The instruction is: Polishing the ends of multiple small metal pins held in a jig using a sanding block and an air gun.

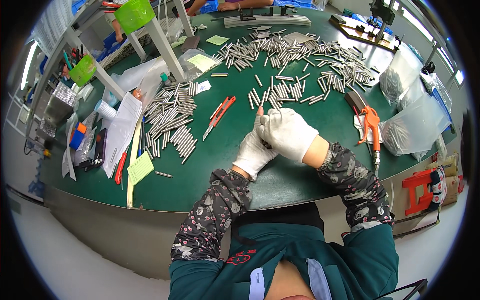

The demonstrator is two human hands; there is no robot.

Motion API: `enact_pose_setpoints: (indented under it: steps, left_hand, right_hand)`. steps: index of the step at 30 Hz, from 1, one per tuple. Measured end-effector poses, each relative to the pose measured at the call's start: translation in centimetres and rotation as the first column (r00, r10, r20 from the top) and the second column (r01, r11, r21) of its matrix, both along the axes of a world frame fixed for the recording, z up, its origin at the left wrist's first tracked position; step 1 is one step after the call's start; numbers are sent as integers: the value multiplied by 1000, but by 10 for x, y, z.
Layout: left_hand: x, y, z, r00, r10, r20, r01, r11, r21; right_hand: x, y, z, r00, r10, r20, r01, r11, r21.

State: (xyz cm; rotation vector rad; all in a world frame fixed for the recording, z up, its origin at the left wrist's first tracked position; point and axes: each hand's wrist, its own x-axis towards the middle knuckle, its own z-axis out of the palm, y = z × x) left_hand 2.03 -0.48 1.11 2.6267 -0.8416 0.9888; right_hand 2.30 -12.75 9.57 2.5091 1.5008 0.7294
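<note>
My left hand (253, 154) and my right hand (287, 131), both in white gloves, meet above the green table near its front edge. The right one is closed, its fingers curled against the left. The left is closed too, with a bare fingertip showing at its top. Something small and dark shows between the palms, but what they hold is mostly hidden. Just beyond them lie loose metal pins (285, 91), short silvery rods. A red utility knife (220, 115) with its blade out rests to the left of my hands.
A second heap of pins (170, 112) lies at left, beside papers (124, 130) and a yellow note (141, 169). An orange air gun (370, 125) and clear bags of pins (397, 135) are at right. White shelf posts (167, 50) rise at the back left.
</note>
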Motion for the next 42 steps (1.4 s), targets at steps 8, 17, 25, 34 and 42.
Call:
enact_pose_setpoints:
  steps: [8, 17, 25, 34, 42]
  left_hand:
    - [-8, 3, -19, 704, -430, -565, -206, 638, -742]
    - [-7, 4, -15, 722, -503, -476, -99, 605, -790]
    - [-18, 4, -3, 720, -398, -568, -144, 716, -683]
    - [-17, 3, 2, 677, -488, -551, -164, 630, -759]
    - [-17, 4, -2, 650, -529, -546, -225, 552, -803]
  right_hand:
    - [4, -12, 11, 983, -16, -185, 43, 989, 145]
    - [-1, -18, -12, 835, 194, -515, 144, 826, 545]
    - [15, -47, -38, 285, 708, -646, 704, 303, 643]
    - [20, -42, -61, 301, 587, -752, 738, 356, 573]
    - [17, -40, -64, 288, 564, -774, 737, 385, 555]
